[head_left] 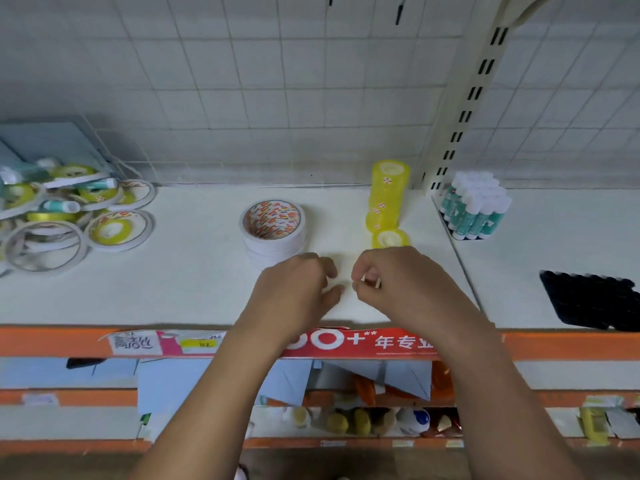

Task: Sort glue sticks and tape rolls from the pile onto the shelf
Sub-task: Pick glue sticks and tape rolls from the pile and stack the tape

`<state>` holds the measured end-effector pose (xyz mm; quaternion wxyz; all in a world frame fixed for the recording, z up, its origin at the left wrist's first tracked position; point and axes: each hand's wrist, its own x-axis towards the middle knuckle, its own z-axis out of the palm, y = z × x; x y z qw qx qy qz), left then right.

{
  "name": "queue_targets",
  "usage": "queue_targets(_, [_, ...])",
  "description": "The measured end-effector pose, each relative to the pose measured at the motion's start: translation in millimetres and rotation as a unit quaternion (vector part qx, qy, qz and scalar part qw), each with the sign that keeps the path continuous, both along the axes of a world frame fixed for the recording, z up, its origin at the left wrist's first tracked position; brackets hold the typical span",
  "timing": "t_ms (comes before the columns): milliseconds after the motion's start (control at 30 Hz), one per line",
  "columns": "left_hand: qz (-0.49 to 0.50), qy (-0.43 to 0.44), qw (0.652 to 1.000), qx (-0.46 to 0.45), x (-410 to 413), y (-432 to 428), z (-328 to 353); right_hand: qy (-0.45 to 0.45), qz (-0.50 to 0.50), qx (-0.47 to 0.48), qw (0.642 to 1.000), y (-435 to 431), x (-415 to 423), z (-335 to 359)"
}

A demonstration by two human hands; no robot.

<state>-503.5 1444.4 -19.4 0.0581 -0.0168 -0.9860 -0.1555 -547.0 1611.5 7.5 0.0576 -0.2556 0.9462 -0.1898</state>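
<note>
A mixed pile [62, 209] of tape rolls and teal glue sticks lies at the shelf's left end. On the white shelf [173, 292] stands a stack of white double-sided tape rolls [273, 230]. To its right rises a tall stack of yellow tape rolls [389, 192], with one yellow roll [391, 238] lying in front of it. A bundle of upright glue sticks [474, 206] stands right of the divider. My left hand [298, 292] hovers with loosely curled fingers in front of the white stack and holds nothing. My right hand [398, 282] is curled just before the single yellow roll, fingertips together, nothing visible in it.
A black dimpled tray [592, 299] lies at the right. A slotted upright post [464, 112] and a thin divider [453, 237] split the shelf. Behind is a wire grid wall. An orange front edge [52, 341] carries price labels; lower shelves hold envelopes and other goods.
</note>
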Motion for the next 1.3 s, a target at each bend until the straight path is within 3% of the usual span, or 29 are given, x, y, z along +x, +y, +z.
queue_targets(367, [0.176,0.0,0.984,-0.036,96,-159,15,-0.008,0.153,-0.047,0.987,-174,51,2])
queue_targets(533, [0.214,0.001,0.976,-0.043,129,-234,17,0.006,0.171,-0.067,0.983,-262,72,-6])
queue_targets(867, [0.148,0.027,0.986,-0.07,136,-346,4,0.015,0.124,-0.061,0.99,-367,89,-19])
queue_targets(1300, [0.062,0.041,0.988,-0.135,84,-380,-8,0.01,0.021,-0.027,0.999,-380,60,-17])
